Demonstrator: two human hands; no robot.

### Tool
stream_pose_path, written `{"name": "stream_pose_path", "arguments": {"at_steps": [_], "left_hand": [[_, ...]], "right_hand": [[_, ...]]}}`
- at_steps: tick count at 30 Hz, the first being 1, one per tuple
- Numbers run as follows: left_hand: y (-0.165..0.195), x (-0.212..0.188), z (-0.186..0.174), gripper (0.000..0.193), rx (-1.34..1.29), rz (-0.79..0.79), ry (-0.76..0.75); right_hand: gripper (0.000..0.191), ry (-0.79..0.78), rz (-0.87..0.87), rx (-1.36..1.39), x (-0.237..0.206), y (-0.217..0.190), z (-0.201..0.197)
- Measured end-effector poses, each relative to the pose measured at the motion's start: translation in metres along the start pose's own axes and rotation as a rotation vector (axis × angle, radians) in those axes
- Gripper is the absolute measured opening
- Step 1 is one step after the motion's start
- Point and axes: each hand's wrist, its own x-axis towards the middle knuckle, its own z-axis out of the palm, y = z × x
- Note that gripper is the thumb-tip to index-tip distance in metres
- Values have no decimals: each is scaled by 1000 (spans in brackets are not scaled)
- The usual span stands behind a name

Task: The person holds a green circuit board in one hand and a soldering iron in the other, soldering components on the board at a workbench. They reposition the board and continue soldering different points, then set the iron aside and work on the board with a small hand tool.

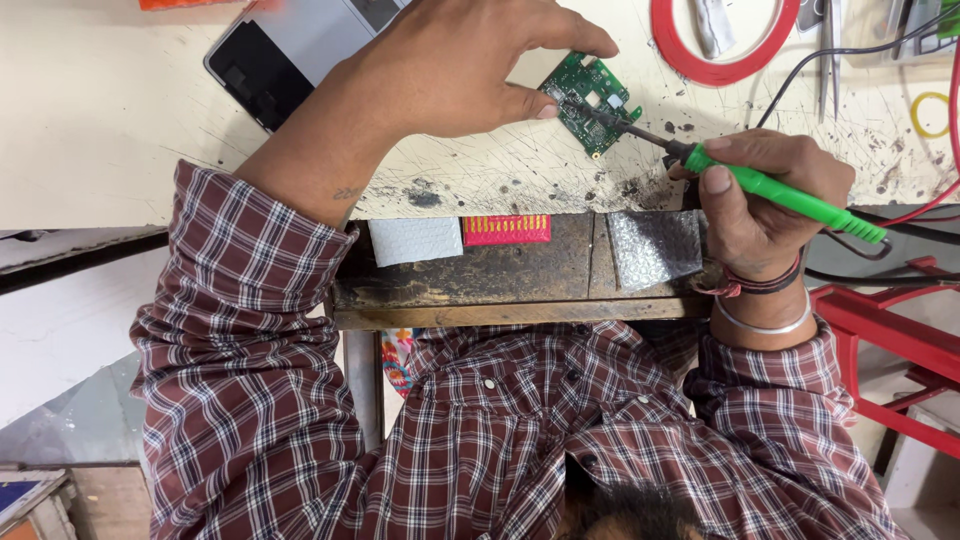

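Item 1: green circuit board [590,103], lying flat on the scarred cream desk [110,110]. My left hand [450,65] pins it, thumb and forefinger pinched on its near-left edge.

Item 2: soldering iron with green handle [770,188], gripped pen-style in my right hand [765,195], fingers clenched round it, tip touching the board's middle.

Item 3: phone with dark screen [275,60], behind my left wrist.

Item 4: red tape ring [722,40], far edge.

Step in hand, by my reckoning: working 1 joint. It calls for a steady tip and a board held still.

Circuit board [592,102] on workbench [120,110] — phone [290,50] left
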Motion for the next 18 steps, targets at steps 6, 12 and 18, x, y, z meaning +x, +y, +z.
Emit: {"name": "stream_pose_path", "arguments": {"at_steps": [6, 12, 18], "left_hand": [[1, 0, 2, 53, 15, 1, 3], [0, -1, -1, 56, 30, 18, -6], [0, -1, -2, 56, -1, -8, -37]], "right_hand": [[23, -29, -43, 63, 4, 1, 1], [21, -5, 1, 4, 0, 0, 0], [22, -10, 2, 58, 0, 0, 0]]}}
